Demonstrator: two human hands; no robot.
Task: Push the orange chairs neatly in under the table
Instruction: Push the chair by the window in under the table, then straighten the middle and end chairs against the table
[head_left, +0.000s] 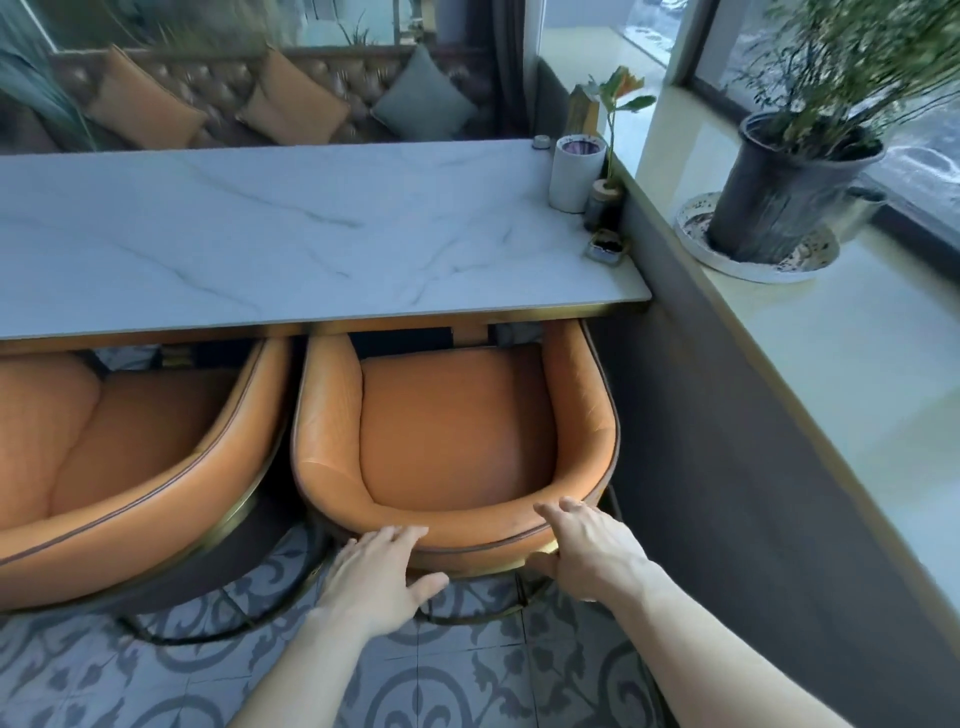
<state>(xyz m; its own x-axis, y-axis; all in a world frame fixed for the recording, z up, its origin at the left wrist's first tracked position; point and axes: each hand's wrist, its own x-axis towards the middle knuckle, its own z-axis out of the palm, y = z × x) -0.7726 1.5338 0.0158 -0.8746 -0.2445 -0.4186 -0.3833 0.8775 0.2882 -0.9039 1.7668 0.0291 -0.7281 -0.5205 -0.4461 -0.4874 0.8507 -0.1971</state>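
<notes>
Head view. Left hand (382, 574): forearm reaching forward, palm down on the back rim of the right orange chair (452, 431), fingers spread over the top edge, thumb splayed below; grip loose, resting flat, not closed around anything. Right hand (587, 545): on the same rim toward its right end, fingers over the top, thumb tucked under the brass-coloured trim; grip closed on the chair back.

Right orange chair: open front facing the desk (291, 234), curved back toward the person, front of the arms already under the desk edge, seat mostly exposed. It stands square to the desk's long edge, close beside the dark wall panel (727, 467) on its right.

Left orange chair (130, 457): just beside the first, turned slightly off square, also partly under the desk.

Desk: white marble top, long axis left to right. At its far right corner, a white cylinder (574, 174), a small jar (602, 205) and a small dish (605, 248) (contents blurred).

Surroundings: potted plant (795, 192) on the window ledge; cushioned bench (260, 98) behind the desk; patterned tile floor (467, 675).
</notes>
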